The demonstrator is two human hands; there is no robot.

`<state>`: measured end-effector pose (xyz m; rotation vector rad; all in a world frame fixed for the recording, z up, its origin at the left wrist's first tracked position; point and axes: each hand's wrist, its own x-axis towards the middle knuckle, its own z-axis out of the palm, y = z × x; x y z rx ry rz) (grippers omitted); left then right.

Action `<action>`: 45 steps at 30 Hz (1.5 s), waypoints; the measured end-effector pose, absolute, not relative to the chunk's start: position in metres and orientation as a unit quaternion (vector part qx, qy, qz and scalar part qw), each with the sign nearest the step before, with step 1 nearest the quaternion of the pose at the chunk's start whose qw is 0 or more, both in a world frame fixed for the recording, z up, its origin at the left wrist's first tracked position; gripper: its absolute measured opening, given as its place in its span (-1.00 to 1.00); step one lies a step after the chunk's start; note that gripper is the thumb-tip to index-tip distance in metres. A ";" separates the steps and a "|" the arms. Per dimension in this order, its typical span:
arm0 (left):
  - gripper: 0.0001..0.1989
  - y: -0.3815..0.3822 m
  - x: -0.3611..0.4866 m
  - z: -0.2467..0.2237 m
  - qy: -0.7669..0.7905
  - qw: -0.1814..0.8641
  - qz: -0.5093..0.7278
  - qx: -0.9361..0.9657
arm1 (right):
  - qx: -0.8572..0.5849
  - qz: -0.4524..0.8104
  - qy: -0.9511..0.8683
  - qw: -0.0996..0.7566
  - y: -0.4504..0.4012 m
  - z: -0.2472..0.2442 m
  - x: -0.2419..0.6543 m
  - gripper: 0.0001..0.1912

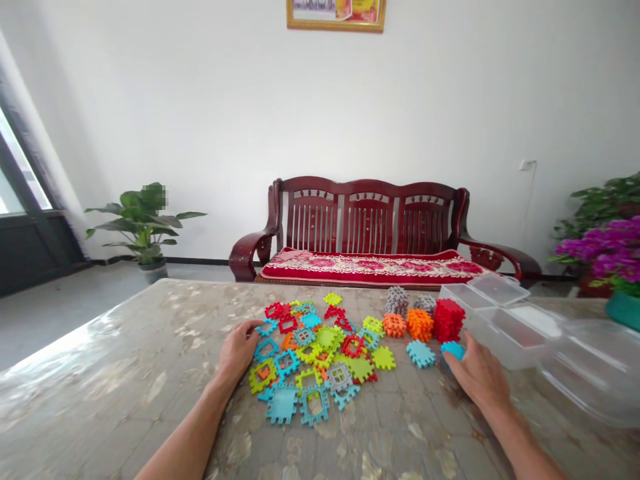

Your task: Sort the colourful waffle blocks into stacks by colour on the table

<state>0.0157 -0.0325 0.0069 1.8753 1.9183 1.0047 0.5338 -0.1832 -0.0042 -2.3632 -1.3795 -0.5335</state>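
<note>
Plastic boxes (505, 320) stand beside right hand (477, 377), stacks (420, 320) behind.

My left hand (241, 351) lies flat on the marbled tabletop (125, 373), fingertips touching the left edge of the loose pile of toothed plastic tiles (320, 353), blue, green, red, grey, all mixed. My right hand (477, 375) covers a blue tile (453, 349); another blue tile (421, 353) lies just beside it. Behind: stacked tiles, orange stack (419, 324), red stack (449, 319), grey stack (397, 300). Clear plastic boxes (505, 320) to the right. Wooden bench (370, 230) w/ red cushion by the far wall.
</note>
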 end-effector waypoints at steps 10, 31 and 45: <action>-0.69 -0.033 0.017 0.007 0.663 0.138 0.351 0.646 | -0.844 -0.183 -0.485 0.138 -0.182 -0.009 0.533 -0.35; -0.67 -0.032 0.017 0.005 0.676 0.134 0.324 0.648 | -0.794 -0.279 -0.477 0.254 -0.192 0.013 0.520 -0.58; -0.57 -0.047 0.027 0.017 0.717 0.051 0.211 0.663 | -0.581 -0.178 -0.689 0.395 -0.165 0.006 0.442 -0.73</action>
